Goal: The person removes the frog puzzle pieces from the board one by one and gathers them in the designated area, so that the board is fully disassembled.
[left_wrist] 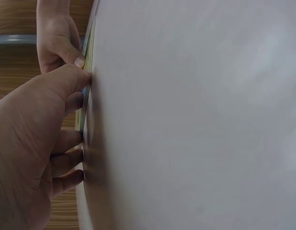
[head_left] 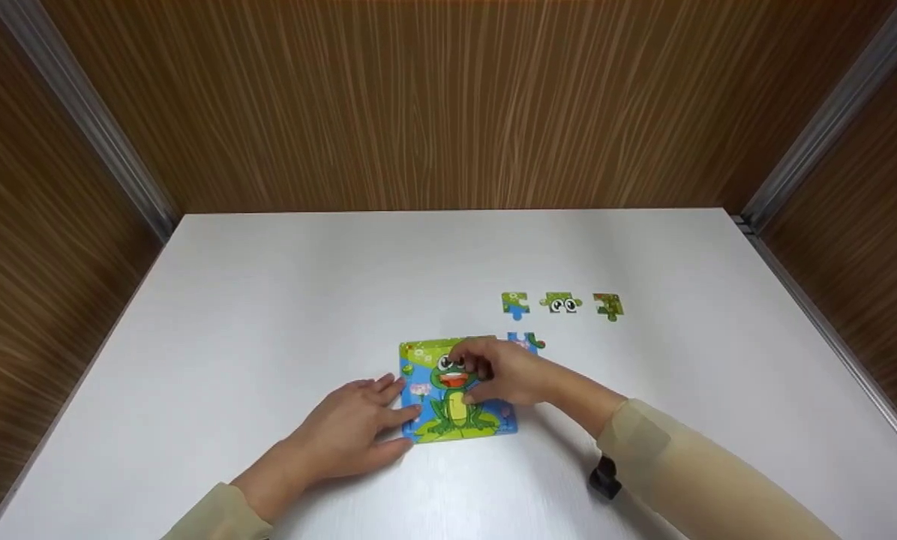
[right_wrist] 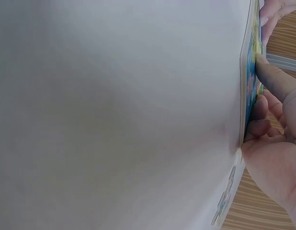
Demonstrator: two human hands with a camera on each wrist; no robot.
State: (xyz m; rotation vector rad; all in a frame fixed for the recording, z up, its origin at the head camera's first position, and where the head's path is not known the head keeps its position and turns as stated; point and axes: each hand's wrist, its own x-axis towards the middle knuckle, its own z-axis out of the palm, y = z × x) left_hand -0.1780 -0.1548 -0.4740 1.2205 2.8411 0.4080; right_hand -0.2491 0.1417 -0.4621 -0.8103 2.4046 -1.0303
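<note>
A square frog puzzle board [head_left: 411, 350] lies flat on the table, showing a green frog on blue and green. My left hand [head_left: 355, 431] rests at its left edge, fingers spread, index fingertip over the border and thumb near the lower left corner. Over the board's middle and upper right is my right hand [head_left: 512, 373], fingers curled, index tip by the frog's eyes and thumb on its belly. Whether it pinches a puzzle piece I cannot tell. In the right wrist view, the thumb [right_wrist: 277, 79] touches the board's face. A blue puzzle piece [head_left: 525, 340] beside the board is partly hidden behind this hand.
Beyond the board lie three loose pieces in a row: a green-and-blue one [head_left: 514, 304], one with frog eyes [head_left: 562, 304] and a green-and-red one [head_left: 610, 305]. The white table [head_left: 306, 300] meets wood-grain panels at the back and sides. A small black device [head_left: 605, 478] sits under the right sleeve.
</note>
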